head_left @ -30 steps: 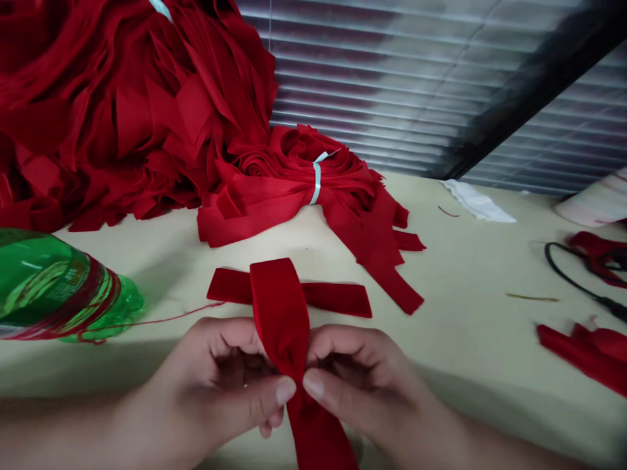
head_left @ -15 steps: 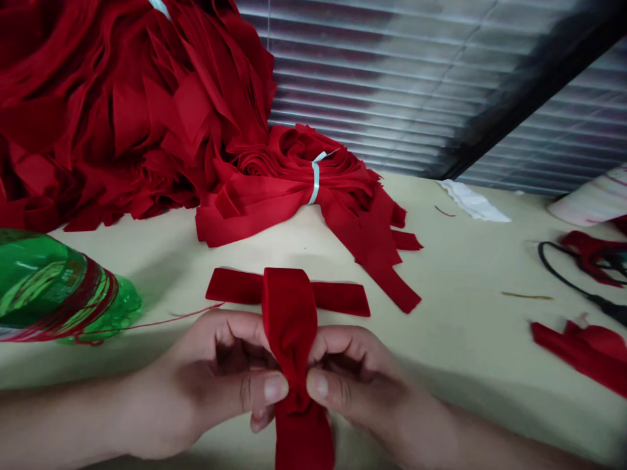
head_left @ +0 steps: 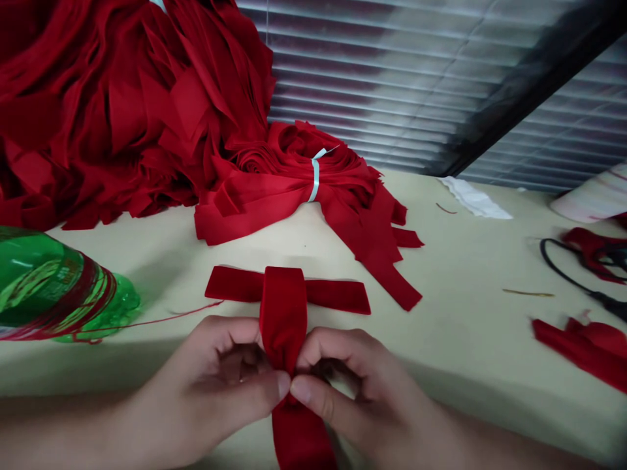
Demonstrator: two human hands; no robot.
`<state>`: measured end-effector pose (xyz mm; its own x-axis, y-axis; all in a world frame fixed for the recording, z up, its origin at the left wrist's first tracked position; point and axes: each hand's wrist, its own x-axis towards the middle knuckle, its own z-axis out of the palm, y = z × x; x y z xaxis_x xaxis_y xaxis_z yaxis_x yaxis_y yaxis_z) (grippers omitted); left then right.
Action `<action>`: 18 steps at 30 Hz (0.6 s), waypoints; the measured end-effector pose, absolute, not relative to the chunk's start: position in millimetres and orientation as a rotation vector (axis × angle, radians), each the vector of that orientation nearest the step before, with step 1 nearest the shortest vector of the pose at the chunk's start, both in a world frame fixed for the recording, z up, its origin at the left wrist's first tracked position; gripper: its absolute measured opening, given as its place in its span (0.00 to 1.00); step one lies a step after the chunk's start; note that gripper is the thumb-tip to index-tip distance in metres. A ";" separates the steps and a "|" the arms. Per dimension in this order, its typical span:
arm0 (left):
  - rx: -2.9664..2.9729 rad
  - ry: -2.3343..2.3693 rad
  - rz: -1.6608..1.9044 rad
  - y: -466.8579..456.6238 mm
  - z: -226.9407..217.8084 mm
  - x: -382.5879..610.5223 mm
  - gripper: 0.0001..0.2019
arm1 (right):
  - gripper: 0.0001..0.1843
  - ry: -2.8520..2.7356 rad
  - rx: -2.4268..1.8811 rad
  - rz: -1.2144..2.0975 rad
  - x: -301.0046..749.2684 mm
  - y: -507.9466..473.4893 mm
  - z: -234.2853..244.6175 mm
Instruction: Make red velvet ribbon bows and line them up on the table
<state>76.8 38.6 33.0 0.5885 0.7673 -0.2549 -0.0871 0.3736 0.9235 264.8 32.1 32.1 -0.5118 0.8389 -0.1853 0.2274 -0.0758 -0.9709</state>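
Observation:
Between my two hands is a looped red velvet ribbon (head_left: 284, 307), gathered at its middle. My left hand (head_left: 223, 385) pinches it from the left, thumb pressed against the folds. From the right, my right hand (head_left: 350, 385) pinches the same spot, and the thumb tips almost meet there. The lower loop of the ribbon runs off the bottom edge of the view. Just beyond the upper loop, a short red velvet strip (head_left: 337, 295) lies crosswise on the table. The fingertips behind the ribbon are hidden.
A green bottle (head_left: 93, 287) wound with red thread lies at left, its loose thread trailing toward my left hand. Behind are a tied bundle of red ribbons (head_left: 264, 202) and a large red pile (head_left: 122, 111). Black-handled scissors (head_left: 578, 274) and red scraps (head_left: 582, 346) lie at right.
My thumbs have come closer together, squeezing the ribbon's middle into a narrower gather. My right hand has shifted slightly left.

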 end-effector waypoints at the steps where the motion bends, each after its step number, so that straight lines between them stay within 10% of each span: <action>1: 1.057 0.773 0.621 38.9 33.4 76.8 0.06 | 0.08 -1.712 -1.142 1.648 265.0 31.9 31.9; 18: 1.052 0.827 0.641 43.6 34.5 82.0 0.07 | 0.09 -1.633 -1.193 1.586 261.5 31.0 29.7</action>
